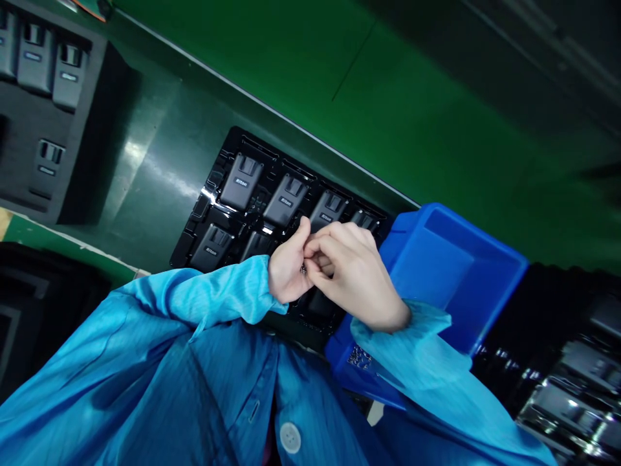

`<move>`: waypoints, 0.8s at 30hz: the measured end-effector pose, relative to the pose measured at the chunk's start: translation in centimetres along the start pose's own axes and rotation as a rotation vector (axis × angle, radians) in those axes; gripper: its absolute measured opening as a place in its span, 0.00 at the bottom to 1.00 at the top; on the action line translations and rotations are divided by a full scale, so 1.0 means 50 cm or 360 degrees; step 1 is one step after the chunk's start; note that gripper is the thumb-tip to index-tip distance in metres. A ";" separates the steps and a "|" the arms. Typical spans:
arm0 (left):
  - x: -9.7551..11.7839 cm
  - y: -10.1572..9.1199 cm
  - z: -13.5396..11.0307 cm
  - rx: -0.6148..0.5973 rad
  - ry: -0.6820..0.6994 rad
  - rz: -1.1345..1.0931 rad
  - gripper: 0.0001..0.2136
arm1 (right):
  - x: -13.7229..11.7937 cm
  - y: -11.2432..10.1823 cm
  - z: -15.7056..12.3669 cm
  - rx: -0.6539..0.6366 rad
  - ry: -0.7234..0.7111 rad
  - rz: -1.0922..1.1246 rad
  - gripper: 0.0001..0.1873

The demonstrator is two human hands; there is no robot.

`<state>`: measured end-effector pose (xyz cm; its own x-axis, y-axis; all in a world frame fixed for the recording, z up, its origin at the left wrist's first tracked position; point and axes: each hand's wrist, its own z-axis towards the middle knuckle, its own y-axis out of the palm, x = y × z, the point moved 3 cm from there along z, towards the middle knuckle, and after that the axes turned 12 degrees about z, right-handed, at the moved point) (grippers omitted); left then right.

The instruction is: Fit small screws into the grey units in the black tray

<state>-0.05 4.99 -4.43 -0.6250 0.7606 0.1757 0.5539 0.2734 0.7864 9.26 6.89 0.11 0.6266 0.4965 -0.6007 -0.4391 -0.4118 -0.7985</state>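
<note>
My left hand (288, 266) is cupped, its thumb raised, with a few small shiny metal pieces (304, 268) showing at the palm. Against it, my right hand (350, 270) has thumb and forefinger pinched together at those pieces; whatever is between the fingertips is too small to make out. Both hands hover over the near side of a black moulded tray (252, 223). In its pockets sit several dark grey "Riton" cases, among them one case (285, 200) just beyond my hands. My hands and sleeves cover part of the tray.
A blue bin (499, 262) stands right of the tray, with small shiny metal pieces (359, 357) at its near end. At the left, a dark foam block (90, 139) holds several similar cases. More dark, shiny parts (567, 401) lie at the lower right.
</note>
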 end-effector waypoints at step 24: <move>-0.006 -0.012 0.006 -0.0011 0.0034 -0.0032 0.35 | -0.009 0.007 -0.006 -0.0070 0.0036 0.0057 0.06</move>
<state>-0.05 4.79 -5.12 -0.6477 0.7421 0.1725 0.5374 0.2845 0.7939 9.03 6.27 0.13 0.6254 0.4637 -0.6276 -0.4334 -0.4624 -0.7735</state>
